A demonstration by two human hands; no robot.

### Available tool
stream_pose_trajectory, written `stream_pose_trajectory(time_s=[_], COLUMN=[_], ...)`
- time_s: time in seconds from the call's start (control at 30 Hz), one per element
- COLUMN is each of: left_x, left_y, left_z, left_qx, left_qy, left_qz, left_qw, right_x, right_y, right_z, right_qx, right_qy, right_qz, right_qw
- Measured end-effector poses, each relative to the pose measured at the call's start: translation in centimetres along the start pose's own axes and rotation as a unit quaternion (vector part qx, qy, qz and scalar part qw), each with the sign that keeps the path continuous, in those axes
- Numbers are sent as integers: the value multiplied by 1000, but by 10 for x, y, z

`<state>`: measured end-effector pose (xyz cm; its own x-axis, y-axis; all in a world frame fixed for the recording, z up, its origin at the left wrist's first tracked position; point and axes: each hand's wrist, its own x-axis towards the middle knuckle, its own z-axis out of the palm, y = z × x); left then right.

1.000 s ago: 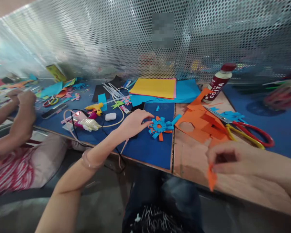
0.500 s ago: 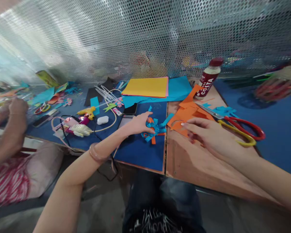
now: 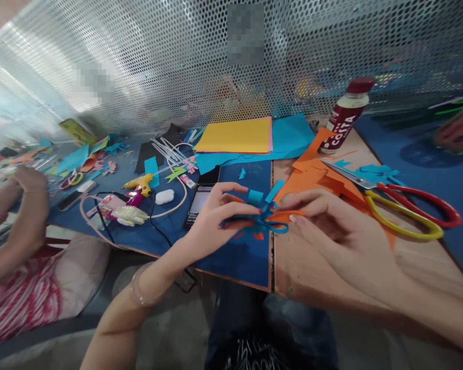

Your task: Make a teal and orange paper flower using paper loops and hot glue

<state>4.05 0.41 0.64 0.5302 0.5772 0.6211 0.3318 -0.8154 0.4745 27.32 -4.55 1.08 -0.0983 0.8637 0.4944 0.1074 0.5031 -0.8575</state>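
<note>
A paper flower (image 3: 274,226) of blue looped strips is raised a little over the table, pinched between the thumb and fingers of my left hand (image 3: 219,213). From the other side my right hand (image 3: 327,218) holds an orange paper strip (image 3: 287,216) against the flower's blue loops. Fingers hide part of the flower's middle. Beneath it small orange paper scraps (image 3: 257,236) lie on the blue tabletop. Orange paper sheets (image 3: 312,172) spread behind my right hand, and scissors (image 3: 401,205) with red and yellow handles rest beside it.
A Costa bottle (image 3: 346,115) stands at the back right. Yellow and blue sheets (image 3: 235,136) lie along the perforated screen. At left are a glue gun (image 3: 139,184), a white earbud case (image 3: 164,197), a phone (image 3: 198,203) and cables. Another person's arm (image 3: 31,210) rests at far left.
My left hand has lifted the paper flower off the table. My right hand has moved left, bringing the orange strip to the flower. The view has shifted slightly.
</note>
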Motion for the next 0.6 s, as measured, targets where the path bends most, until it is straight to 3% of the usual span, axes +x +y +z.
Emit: stream_pose_trajectory(time_s=[0.2, 0.37, 0.6], left_x=[-8, -11, -14], left_y=[9, 10, 17], left_z=[1, 2, -2], left_qx=[0, -11, 1], left_qy=[37, 39, 35], left_qz=[70, 78, 84], left_qw=[997, 996, 996], right_x=[-7, -5, -13], right_y=[-9, -20, -20], right_z=[-2, -2, 2], right_qx=[-100, -189, -215], right_qy=[-38, -35, -29], right_qz=[-80, -134, -157], right_qw=[991, 972, 964])
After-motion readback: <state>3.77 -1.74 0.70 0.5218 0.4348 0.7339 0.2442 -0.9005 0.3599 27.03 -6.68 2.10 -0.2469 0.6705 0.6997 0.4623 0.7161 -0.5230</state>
